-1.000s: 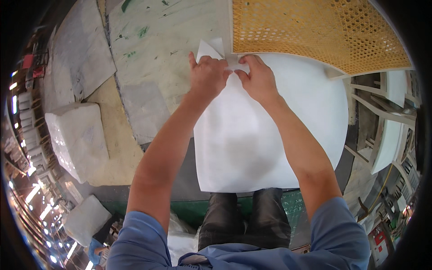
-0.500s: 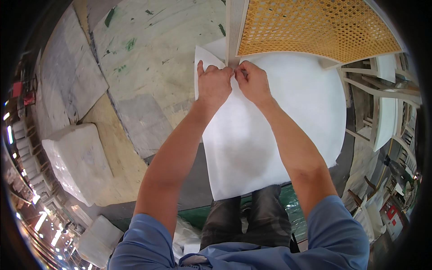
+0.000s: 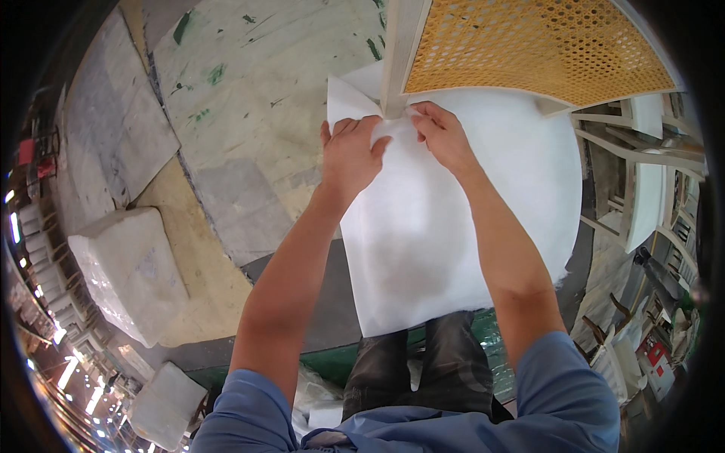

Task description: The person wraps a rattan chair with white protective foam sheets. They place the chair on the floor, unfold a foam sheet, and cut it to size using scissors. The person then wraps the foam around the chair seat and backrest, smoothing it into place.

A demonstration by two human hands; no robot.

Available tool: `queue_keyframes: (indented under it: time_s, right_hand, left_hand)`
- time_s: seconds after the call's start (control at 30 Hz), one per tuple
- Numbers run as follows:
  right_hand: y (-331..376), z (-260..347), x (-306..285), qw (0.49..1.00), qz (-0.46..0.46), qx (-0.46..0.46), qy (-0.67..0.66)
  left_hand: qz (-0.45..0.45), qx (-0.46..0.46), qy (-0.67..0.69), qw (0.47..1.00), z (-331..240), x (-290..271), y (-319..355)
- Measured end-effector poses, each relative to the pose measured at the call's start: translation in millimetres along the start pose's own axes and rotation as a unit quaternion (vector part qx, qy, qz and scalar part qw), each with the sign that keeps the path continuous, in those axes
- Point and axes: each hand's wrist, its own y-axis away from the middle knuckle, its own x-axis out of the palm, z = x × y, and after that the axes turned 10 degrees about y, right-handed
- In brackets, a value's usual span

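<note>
The white foam sheet (image 3: 430, 226) (pinched at its top edge by the left hand (image 3: 351, 155) and right hand (image 3: 442, 136)) could tear against the chair frame (image 3: 396, 53) if tugged hard.

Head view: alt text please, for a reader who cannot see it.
Both hands, left hand and right hand, pinch the top edge of a white foam sheet against a white chair frame with a yellow woven cane panel, above a paint-stained floor.

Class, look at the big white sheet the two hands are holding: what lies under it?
The white sheet covers most of what lies below; the person's dark trousers show under its lower edge. What else it hides cannot be seen.
</note>
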Motion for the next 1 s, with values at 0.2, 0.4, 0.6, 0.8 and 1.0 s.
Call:
queue_keyframes:
  time_s: [0.2,0.4,0.6,0.8,1.0]
  right_hand:
    - [10.3,17.5,10.5,0.971,-0.042,-0.151,0.182]
    - [4.5,5.8,16.5,0.967,-0.071,-0.146,0.195]
    - [1.8,-0.3,32.2,0.966,-0.144,-0.094,0.191]
    - [-5.0,-0.2,16.5,0.977,-0.145,0.008,0.159]
    - [-13.0,3.4,-1.5,0.983,-0.104,0.001,0.15]
  left_hand:
    - [0.037,0.043,-0.102,0.993,6.2,5.8,-16.4]
    - [0.022,0.055,-0.066,0.996,5.4,17.7,-19.2]
    - [0.024,0.056,0.02,0.998,-3.5,23.5,-14.7]
    - [0.025,0.023,0.077,0.996,-5.3,17.8,6.3]
    - [0.091,-0.067,-0.019,0.993,37.3,-8.7,-34.8]
